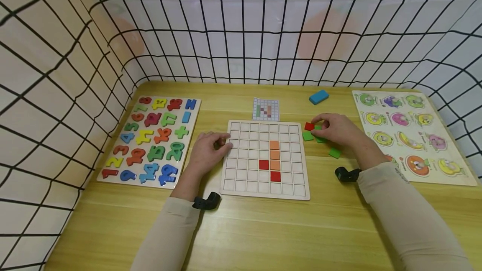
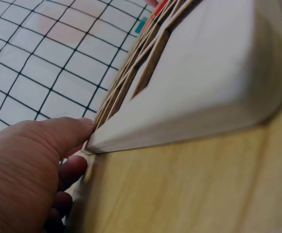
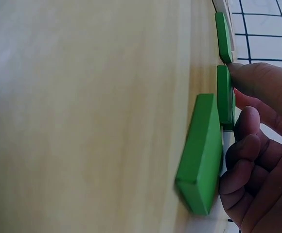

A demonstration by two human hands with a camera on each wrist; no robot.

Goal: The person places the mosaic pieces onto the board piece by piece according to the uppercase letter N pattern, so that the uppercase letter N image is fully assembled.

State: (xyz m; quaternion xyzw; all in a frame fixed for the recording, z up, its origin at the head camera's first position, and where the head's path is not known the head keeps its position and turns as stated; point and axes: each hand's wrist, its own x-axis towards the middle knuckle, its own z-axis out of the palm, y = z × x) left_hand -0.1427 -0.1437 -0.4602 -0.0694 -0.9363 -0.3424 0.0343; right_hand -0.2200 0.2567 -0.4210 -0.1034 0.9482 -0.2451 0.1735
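Note:
A square wooden grid board (image 1: 244, 187) lies flat, with a column of orange tiles (image 1: 275, 154) and two red tiles (image 1: 264, 164) in its cells. The thumb and index fingertip of my left hand (image 1: 207, 152) touch the board's left edge, the other fingers loosely bent. Right of the board, my right hand (image 1: 337, 129) pinches a small red tile (image 1: 309, 126) between thumb and index finger. Green tiles (image 1: 308, 136) lie beneath and beside those fingertips, and another green tile (image 1: 334, 152) lies nearer the wrist. The right wrist view shows green tiles (image 3: 199, 150) close beside the curled fingers.
Behind the board lies a printed pattern card (image 1: 266, 109). A blue block (image 1: 319, 97) is at the back right. A number puzzle (image 1: 150, 141) occupies the left, and a fruit picture board (image 1: 410, 133) the right. Black wire mesh (image 1: 241, 31) encloses the wooden table.

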